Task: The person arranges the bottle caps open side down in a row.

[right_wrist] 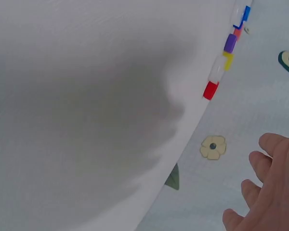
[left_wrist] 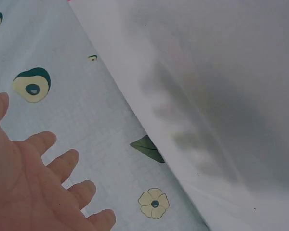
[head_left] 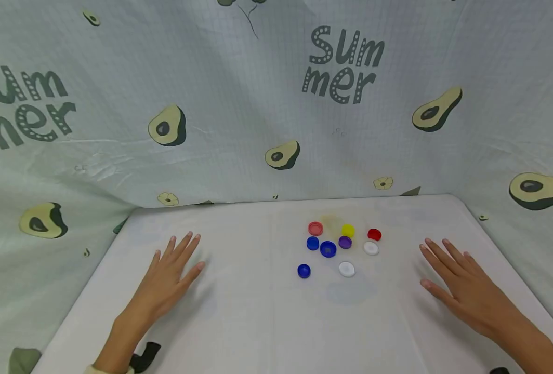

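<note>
White tabletop (head_left: 248, 311) with nine small caps (head_left: 345, 242) in a loose cluster

In the head view, the bottom edge crops a black object (head_left: 145, 357) at seven o'clock and a green one (head_left: 24, 360) at eight, both unidentifiable. In the right-wrist view, a white cap (right_wrist: 216, 70) partly hides the yellow cap (right_wrist: 229, 61) at two; the right hand (right_wrist: 278, 190) is cut off at four.

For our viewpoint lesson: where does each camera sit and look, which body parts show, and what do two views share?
Head: worn there, facing forward and down at white tabletop and plastic caps; left hand, right hand, forearms show.
Left wrist: worn there, facing tabletop and avocado-print cloth; left hand partly shows.
Right wrist: worn there, facing tabletop, caps and cloth; right hand partly shows.
Head and right wrist share the caps.
</note>
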`<state>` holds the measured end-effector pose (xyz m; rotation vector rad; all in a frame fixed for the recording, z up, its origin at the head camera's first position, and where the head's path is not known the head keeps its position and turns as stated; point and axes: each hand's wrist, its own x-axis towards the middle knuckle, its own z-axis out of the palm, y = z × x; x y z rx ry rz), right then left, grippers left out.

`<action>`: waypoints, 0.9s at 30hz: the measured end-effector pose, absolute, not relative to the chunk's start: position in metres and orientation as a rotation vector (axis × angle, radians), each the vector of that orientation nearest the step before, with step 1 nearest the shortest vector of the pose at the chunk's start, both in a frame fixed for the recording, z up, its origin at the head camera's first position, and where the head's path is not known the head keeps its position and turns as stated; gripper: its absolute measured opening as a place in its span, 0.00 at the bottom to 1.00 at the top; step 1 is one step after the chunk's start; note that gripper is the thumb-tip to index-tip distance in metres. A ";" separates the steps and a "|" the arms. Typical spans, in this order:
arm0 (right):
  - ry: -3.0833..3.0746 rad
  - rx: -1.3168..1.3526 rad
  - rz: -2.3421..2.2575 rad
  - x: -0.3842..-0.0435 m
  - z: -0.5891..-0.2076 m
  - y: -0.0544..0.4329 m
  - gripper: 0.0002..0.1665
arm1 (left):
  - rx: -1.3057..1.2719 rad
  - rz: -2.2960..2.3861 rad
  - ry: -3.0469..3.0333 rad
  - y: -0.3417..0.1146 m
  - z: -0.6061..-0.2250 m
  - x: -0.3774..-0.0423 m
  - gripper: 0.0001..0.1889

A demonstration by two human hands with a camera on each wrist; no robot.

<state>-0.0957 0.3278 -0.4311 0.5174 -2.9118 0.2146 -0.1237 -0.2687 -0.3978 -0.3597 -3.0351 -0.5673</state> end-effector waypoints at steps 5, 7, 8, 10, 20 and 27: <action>-2.924 0.520 0.247 -0.098 -0.428 0.318 0.48 | -0.401 -0.667 -3.020 -0.262 -0.400 -0.128 0.36; -2.938 0.517 0.256 -0.099 -0.427 0.314 0.48 | -0.417 -0.720 -3.016 -0.259 -0.402 -0.129 0.36; -2.945 0.517 0.260 -0.099 -0.427 0.312 0.48 | -0.425 -0.751 -3.013 -0.258 -0.402 -0.130 0.36; -2.960 0.531 0.267 -0.099 -0.426 0.307 0.48 | -0.437 -0.797 -3.010 -0.256 -0.404 -0.130 0.36; -2.938 0.618 0.260 -0.102 -0.424 0.285 0.48 | -0.581 -1.202 -2.926 -0.242 -0.403 -0.125 0.31; -2.981 0.677 0.326 -0.106 -0.422 0.261 0.45 | -0.660 -1.332 -2.881 -0.229 -0.403 -0.126 0.30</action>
